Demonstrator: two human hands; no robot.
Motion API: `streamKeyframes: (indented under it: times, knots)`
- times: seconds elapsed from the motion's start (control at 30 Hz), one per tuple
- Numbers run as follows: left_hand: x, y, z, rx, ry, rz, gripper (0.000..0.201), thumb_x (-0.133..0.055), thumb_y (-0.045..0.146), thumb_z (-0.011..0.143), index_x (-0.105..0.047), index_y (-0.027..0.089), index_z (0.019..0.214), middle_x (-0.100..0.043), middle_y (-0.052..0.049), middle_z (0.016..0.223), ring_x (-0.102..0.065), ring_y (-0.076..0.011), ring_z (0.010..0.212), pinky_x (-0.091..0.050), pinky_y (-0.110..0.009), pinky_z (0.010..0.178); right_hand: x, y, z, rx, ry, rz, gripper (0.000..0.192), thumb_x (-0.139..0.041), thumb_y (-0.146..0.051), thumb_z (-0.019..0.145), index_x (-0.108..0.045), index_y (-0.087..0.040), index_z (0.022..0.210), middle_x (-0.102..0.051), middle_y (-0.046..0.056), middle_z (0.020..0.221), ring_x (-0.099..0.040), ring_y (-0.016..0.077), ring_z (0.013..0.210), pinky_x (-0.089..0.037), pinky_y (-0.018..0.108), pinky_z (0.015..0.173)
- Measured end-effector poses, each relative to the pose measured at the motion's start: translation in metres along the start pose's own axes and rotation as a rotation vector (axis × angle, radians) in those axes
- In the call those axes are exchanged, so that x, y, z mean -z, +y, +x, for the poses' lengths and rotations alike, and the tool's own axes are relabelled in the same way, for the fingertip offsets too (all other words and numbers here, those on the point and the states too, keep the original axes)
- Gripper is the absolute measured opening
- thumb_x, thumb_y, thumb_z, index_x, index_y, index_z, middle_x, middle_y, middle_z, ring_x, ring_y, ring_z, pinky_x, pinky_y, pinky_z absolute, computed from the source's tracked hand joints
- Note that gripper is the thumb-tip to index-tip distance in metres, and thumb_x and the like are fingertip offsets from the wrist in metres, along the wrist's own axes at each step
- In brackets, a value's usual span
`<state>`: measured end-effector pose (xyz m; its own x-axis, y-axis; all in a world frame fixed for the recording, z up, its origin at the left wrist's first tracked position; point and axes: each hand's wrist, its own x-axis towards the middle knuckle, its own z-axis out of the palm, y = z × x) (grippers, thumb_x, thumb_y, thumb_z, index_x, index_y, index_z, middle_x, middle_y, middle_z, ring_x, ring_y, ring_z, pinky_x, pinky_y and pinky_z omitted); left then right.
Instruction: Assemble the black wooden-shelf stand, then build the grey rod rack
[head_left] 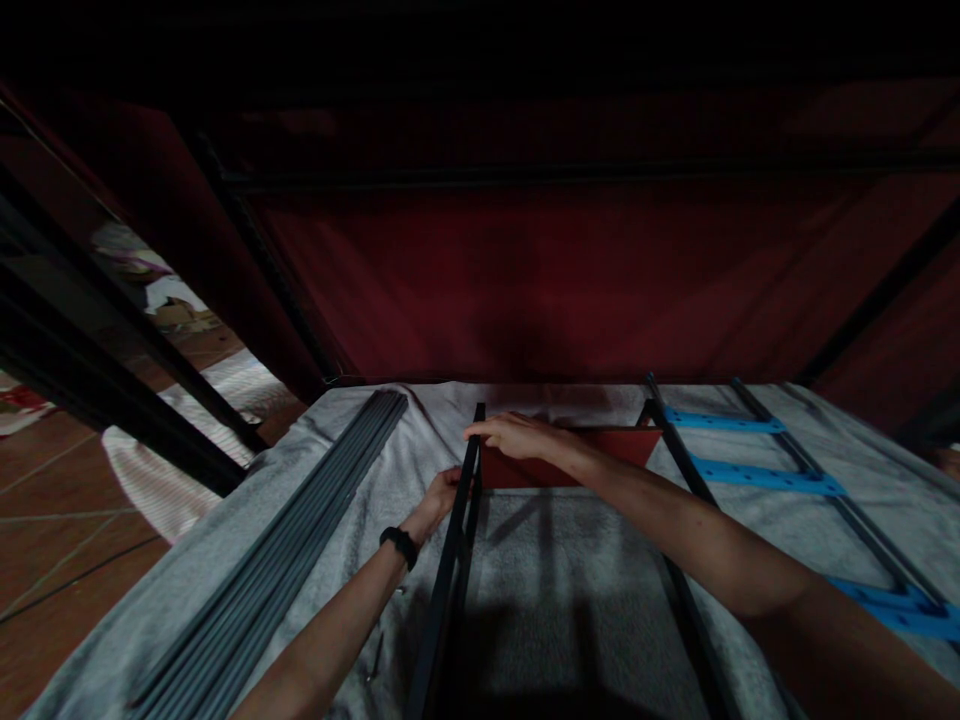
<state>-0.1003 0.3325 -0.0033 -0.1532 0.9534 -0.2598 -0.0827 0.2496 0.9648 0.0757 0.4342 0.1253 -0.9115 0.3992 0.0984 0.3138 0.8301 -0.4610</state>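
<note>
black frame rail (450, 560): left hand (442, 495) grip curled round it; right hand (517, 435) fingers flat, resting on rail top

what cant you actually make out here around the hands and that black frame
- Left hand, head view: its fingers lie behind the black frame bar, so its grip cannot be judged.
- Right hand: fingertips rest on the bar's top end; whether they curl round it is unclear.
- Frame's lower part: cut by the bottom edge, in shadow.
- Upper scene: too dark.

You see a black frame rail (450, 560), grey rods (300, 560), blue perforated cross-plates (765, 475), a dark red fabric panel (570, 455), and a grey blanket (570, 590).
</note>
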Motion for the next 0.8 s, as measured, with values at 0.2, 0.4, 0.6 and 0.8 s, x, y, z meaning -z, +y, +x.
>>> streamKeyframes:
  times: [0.2,0.4,0.6,0.8]
  knots:
    - [-0.001,0.003,-0.001,-0.035,-0.011,-0.006,0.026,-0.080,0.025,0.053,-0.062,0.015,0.068,-0.062,0.001,0.062,-0.054,-0.0107,0.056,-0.041,-0.022,0.055,0.003,-0.002,0.000,-0.004,-0.015,-0.022,0.042,-0.054,-0.007,0.088,-0.067,-0.026,0.124,-0.073,0.005,0.112,-0.067,0.0172,0.098,-0.045,0.024,0.081]
    - [0.001,0.003,0.001,-0.015,-0.033,0.015,0.024,-0.079,0.029,0.058,-0.062,0.015,0.068,-0.062,0.000,0.060,-0.053,-0.0114,0.052,-0.041,-0.024,0.052,0.001,0.004,0.003,-0.015,-0.018,-0.058,0.043,-0.054,-0.008,0.088,-0.066,-0.026,0.126,-0.073,0.004,0.112,-0.067,0.0161,0.096,-0.045,0.022,0.079]
    - [-0.001,0.006,0.006,-0.031,-0.039,0.026,0.018,-0.074,0.023,0.058,-0.060,0.016,0.067,-0.059,0.002,0.058,-0.052,-0.0105,0.051,-0.039,-0.023,0.051,-0.002,0.010,0.005,0.018,0.014,-0.029,0.043,-0.056,-0.009,0.088,-0.067,-0.028,0.125,-0.073,0.004,0.115,-0.067,0.0174,0.102,-0.046,0.024,0.084]
    - [0.000,0.005,0.009,-0.041,-0.036,0.034,0.018,-0.074,0.021,0.055,-0.061,0.016,0.067,-0.059,0.002,0.057,-0.052,-0.0113,0.053,-0.039,-0.023,0.052,-0.003,0.012,0.007,-0.003,0.030,-0.021,0.045,-0.058,-0.008,0.086,-0.067,-0.029,0.124,-0.073,0.004,0.114,-0.067,0.0176,0.101,-0.047,0.025,0.086]
